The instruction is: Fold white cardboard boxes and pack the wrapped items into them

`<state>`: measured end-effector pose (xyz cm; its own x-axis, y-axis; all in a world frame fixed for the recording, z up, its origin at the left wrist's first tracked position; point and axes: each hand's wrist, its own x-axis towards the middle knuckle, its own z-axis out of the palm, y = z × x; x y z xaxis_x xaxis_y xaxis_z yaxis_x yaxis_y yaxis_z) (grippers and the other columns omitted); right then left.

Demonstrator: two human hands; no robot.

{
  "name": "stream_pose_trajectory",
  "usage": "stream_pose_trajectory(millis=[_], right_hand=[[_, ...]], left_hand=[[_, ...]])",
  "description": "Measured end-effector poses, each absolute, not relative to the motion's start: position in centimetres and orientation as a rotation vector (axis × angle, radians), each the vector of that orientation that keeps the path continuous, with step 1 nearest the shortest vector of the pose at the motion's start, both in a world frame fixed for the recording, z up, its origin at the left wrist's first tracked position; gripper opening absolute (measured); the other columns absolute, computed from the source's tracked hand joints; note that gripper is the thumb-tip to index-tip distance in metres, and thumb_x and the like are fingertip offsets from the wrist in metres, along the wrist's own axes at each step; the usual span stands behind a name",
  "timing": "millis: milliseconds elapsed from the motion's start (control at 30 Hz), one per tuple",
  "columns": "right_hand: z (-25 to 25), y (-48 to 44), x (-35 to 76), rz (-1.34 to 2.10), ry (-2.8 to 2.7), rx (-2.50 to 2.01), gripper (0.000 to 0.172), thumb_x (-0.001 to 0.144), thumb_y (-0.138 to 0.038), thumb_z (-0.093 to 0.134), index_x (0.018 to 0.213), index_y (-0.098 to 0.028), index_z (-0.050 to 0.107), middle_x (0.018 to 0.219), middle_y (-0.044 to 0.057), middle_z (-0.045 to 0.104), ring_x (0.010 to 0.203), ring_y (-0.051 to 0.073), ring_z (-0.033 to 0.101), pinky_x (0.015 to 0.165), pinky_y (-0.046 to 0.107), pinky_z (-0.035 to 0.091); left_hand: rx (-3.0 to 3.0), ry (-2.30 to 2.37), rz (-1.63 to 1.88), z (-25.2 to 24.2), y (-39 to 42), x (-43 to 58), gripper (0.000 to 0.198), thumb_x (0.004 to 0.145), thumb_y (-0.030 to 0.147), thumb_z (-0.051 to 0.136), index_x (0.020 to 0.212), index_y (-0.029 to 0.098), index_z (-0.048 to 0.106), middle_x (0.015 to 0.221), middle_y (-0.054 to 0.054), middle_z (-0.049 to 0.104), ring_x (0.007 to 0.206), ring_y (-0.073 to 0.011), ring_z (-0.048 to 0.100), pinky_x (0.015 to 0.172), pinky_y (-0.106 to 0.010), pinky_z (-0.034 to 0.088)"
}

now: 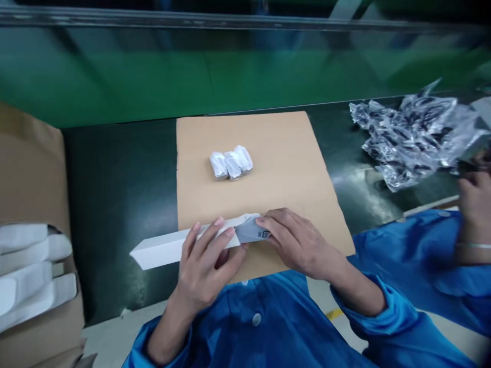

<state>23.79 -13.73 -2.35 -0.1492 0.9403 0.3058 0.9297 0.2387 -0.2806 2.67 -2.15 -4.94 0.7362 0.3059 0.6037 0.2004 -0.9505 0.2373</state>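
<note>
A long, narrow white cardboard box (163, 250) lies slanted near the front edge of the cardboard sheet, its pointed flap end to the left. My left hand (207, 263) grips it near its right end, fingers over the top and thumb below. At that right end, a grey plastic-wrapped item (248, 231) with small black print sits partly in the box mouth. My right hand (297, 240) is closed around the item's outer end, hiding its tip. Farther back on the sheet, three small white wrapped pieces (231, 162) lie side by side.
The cardboard sheet (268, 138) covers part of a dark green table (118, 204). At left stands a brown carton (32, 168) holding several white boxes (26, 271). Crumpled clear plastic bags (418, 135) lie at right, beside a co-worker's blurred hand (475, 204).
</note>
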Motion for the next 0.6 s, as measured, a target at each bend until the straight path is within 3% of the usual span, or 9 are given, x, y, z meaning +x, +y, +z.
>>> stream_pose_trajectory(millis=[167,333,467,600], right_hand=[[-1.9,-14.0,23.6,0.003,-2.145,-1.694,0.036,0.098,-0.008,0.043,0.133,-0.009,0.047,0.118,0.017,0.062,0.108,0.025,0.059,0.090,0.040,0.056],[-1.3,-12.8,23.6,0.261,-2.117,-1.741,0.038,0.100,-0.009,0.036,0.137,-0.008,0.043,0.117,0.015,0.063,0.107,0.022,0.060,0.091,0.036,0.057],[-0.6,-12.1,23.1,0.046,-2.177,-1.756,0.038,0.101,-0.009,0.026,0.131,-0.003,0.048,0.113,0.018,0.066,0.100,0.024,0.064,0.086,0.038,0.058],[-1.0,-12.0,22.6,-0.097,-2.146,-1.840,0.037,0.098,-0.005,0.029,0.128,0.003,0.049,0.109,0.022,0.068,0.095,0.028,0.066,0.081,0.041,0.059]], left_hand=[[2.738,0.393,1.036,-4.6,-2.5,2.8,0.041,0.077,-0.008,0.067,0.095,0.029,0.072,0.113,-0.002,0.057,0.139,-0.0210,0.047,0.121,-0.044,0.030],[2.756,0.355,1.056,-4.8,-2.4,2.9,0.033,0.075,-0.002,0.074,0.092,0.026,0.072,0.113,-0.003,0.057,0.128,-0.0232,0.055,0.110,-0.040,0.042],[2.781,0.414,1.073,-4.8,-2.5,3.0,0.036,0.073,-0.003,0.074,0.094,0.027,0.072,0.118,-0.004,0.057,0.123,-0.0237,0.060,0.105,-0.040,0.046],[2.727,0.399,1.048,-4.8,-2.7,3.0,0.041,0.071,-0.006,0.073,0.100,0.022,0.070,0.137,-0.008,0.054,0.127,-0.0269,0.059,0.099,-0.039,0.053]])
